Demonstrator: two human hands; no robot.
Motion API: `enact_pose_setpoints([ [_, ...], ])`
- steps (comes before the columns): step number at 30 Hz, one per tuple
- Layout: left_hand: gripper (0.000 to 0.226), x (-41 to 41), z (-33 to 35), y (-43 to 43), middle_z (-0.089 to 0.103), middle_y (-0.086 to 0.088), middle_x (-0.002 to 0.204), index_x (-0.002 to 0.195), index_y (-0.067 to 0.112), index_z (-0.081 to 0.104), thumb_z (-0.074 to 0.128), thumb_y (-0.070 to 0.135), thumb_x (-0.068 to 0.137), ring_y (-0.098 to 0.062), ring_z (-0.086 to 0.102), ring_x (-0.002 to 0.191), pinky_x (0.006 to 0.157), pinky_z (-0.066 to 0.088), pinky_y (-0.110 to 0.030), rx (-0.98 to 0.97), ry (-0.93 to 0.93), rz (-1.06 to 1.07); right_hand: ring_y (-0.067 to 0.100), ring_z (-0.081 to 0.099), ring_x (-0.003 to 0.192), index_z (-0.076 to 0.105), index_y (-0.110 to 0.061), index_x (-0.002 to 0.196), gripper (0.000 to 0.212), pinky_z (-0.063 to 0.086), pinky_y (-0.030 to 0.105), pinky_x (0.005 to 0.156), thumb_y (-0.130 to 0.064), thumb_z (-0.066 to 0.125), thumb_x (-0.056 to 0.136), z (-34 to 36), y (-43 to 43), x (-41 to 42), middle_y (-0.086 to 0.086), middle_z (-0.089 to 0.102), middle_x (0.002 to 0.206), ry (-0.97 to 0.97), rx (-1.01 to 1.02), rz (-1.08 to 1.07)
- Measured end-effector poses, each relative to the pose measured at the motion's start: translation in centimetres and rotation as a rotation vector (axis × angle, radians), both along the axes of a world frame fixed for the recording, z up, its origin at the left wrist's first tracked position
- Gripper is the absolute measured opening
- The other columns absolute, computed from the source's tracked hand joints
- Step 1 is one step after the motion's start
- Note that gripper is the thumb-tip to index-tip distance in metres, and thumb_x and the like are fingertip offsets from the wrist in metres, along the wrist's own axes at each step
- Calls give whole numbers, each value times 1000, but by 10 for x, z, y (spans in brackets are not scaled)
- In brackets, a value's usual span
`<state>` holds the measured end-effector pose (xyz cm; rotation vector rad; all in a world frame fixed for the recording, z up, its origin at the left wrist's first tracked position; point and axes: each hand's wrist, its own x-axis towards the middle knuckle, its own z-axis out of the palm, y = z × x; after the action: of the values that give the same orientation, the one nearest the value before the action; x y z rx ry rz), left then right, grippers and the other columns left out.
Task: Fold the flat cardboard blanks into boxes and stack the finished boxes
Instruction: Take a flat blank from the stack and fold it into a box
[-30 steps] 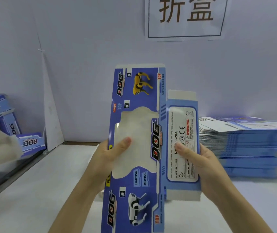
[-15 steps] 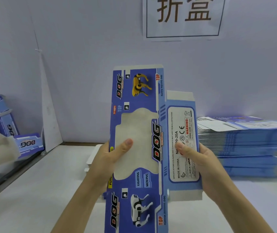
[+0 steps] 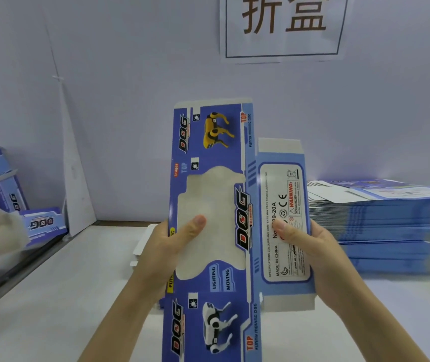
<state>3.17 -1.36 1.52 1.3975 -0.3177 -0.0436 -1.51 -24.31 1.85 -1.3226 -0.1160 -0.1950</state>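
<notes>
Head view — blank (image 3: 214, 231) upright, long axis vertical, both hands (image 3: 310, 246) gripping.

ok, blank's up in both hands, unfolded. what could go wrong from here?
1. The left hand has its thumb on the window of the blank; a hard push could dent or smudge it.
2. It and the right hand pinch the blank only mid-height, so its long ends may flop and crease wrongly.
3. The stack of flat blanks lies close to the right hand; a wide fold could nudge its top sheets.
</notes>
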Motion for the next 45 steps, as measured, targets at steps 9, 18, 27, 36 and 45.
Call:
enact_pose_setpoints([
  [9,51,-2,3,3,75,-11,96,112,14,60,69,39,69,-35,73,82,70,61,-44,-3,4,-3,30,75,80,77,-25,89,30,59,34,56,-32,78,60,-4,2,1,13,76,97,-3,3,23],
  [18,50,-15,0,-20,75,0,99,112,30,59,59,55,68,-22,73,88,60,58,-28,-74,31,-120,5,71,91,54,-41,116,65,56,19,65,-70,65,59,1,20,-2,-15,71,104,-167,-321,-169],
  [27,76,-5,5,-16,62,9,121,133,38,34,74,52,70,-10,69,97,67,56,-18,112,-47,-41,2,72,79,65,-27,103,21,51,10,59,-37,67,85,2,19,-6,-12,76,88,-145,-197,-8],
  [36,43,-17,3,-20,76,-1,82,98,21,59,64,44,63,-23,73,69,50,56,-26,85,-11,2,15,54,121,37,-32,141,92,52,40,97,-59,69,60,-9,17,4,-1,50,137,-32,-469,-226],
  [45,39,-9,4,-10,76,-4,82,99,18,60,65,38,65,-24,73,68,48,55,-26,31,-17,24,7,69,94,50,-37,115,48,56,20,62,-37,75,74,-15,14,10,-6,65,115,-86,-396,-172],
])
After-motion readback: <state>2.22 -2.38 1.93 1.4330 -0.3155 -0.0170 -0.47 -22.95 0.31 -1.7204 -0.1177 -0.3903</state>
